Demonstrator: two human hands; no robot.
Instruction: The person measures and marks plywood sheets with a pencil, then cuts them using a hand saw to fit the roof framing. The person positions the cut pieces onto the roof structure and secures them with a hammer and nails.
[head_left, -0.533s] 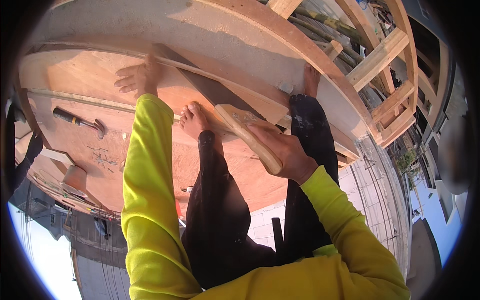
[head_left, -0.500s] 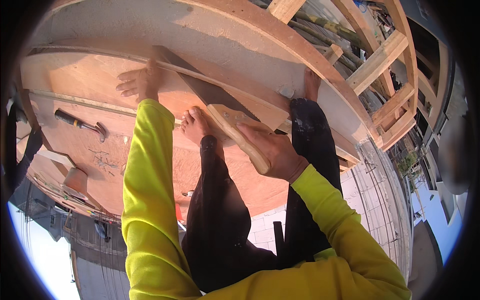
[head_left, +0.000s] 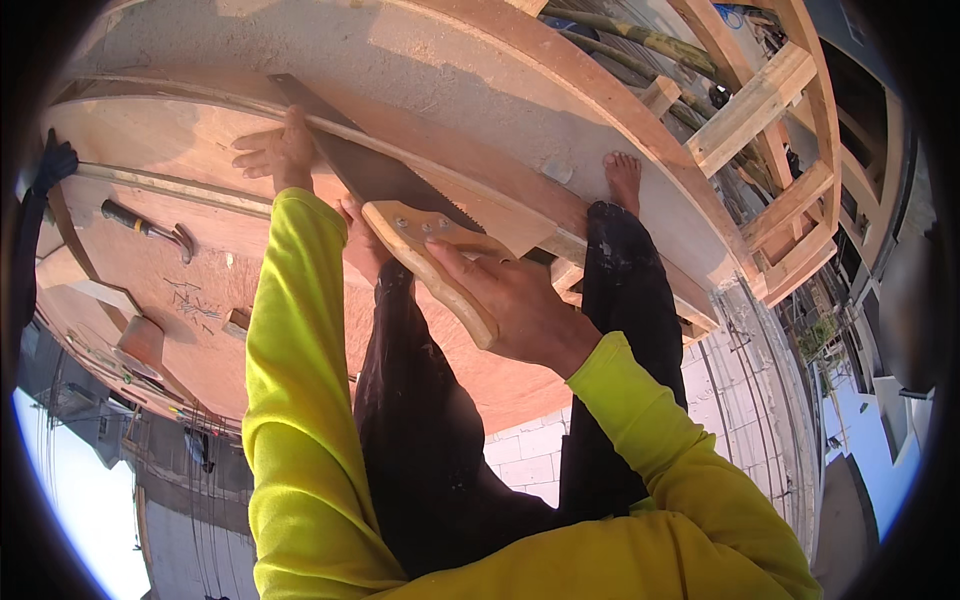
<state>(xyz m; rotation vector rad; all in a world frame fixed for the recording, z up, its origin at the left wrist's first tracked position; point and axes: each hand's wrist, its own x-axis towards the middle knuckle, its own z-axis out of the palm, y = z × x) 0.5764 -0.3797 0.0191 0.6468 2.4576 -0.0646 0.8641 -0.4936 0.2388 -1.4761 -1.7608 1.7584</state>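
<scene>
My right hand [head_left: 515, 300] is wrapped round the wooden handle of a handsaw [head_left: 375, 172]. Its dark blade slants up to the left, across the raised edge of a plywood panel [head_left: 200, 135], with the teeth facing right. Just left of the blade, my left hand [head_left: 275, 152] lies against the panel's edge, fingers spread and thumb up by the rim. It grips nothing that I can see. My left foot [head_left: 362, 240] is on the wood below the blade, partly hidden by sleeve and saw handle.
A claw hammer [head_left: 148, 230] and scattered nails [head_left: 190, 300] lie on the plywood at left. A dark-gloved hand [head_left: 55, 165] of another person touches the far-left edge. Curved timber framing [head_left: 755, 110] rises at upper right; my right foot [head_left: 622, 180] stands beside it.
The saw and my right hand have shifted left and slightly upward along the blade's line. My left hand keeps its place. A gloved hand has come into view at far left.
</scene>
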